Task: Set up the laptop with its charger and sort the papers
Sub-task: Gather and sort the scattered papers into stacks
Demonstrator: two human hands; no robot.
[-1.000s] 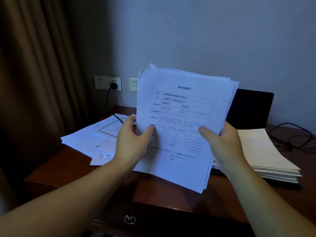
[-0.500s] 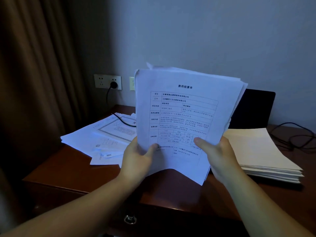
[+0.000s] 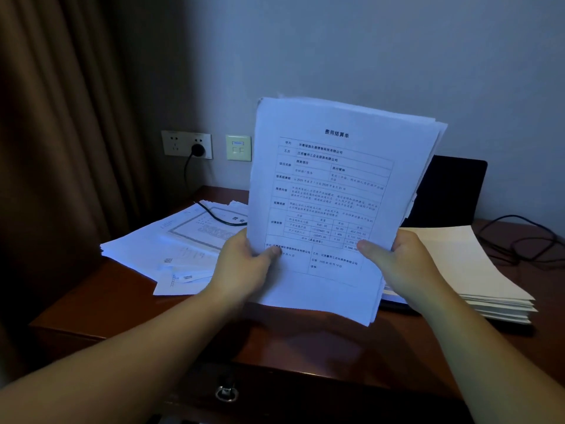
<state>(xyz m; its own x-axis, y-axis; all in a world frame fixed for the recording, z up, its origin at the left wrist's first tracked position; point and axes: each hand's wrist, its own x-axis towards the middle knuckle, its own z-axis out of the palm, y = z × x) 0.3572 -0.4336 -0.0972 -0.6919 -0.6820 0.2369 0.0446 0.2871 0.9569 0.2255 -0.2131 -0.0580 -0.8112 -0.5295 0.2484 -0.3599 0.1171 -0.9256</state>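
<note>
I hold a sheaf of printed papers [image 3: 333, 185] upright above the wooden desk [image 3: 128, 304]. My left hand [image 3: 244, 267] grips its lower left edge with the thumb on the front sheet. My right hand [image 3: 400, 264] grips the lower right edge the same way. Behind the sheaf stands the open laptop [image 3: 449, 191], its screen dark and mostly hidden. A black charger plug [image 3: 197, 150] sits in the wall socket, and its cable [image 3: 214, 215] runs down over loose papers [image 3: 171, 240] spread on the desk's left side.
A neat cream paper stack [image 3: 464, 264] lies on the desk at right, partly over the laptop base. Black cables [image 3: 519, 237] coil at the far right. A brown curtain [image 3: 55, 148] hangs at left. A drawer pull [image 3: 226, 393] shows below the desk edge.
Both hands slid from mid-height down to the sheaf's bottom edge, and the sheaf now stands straighter and slightly further right.
</note>
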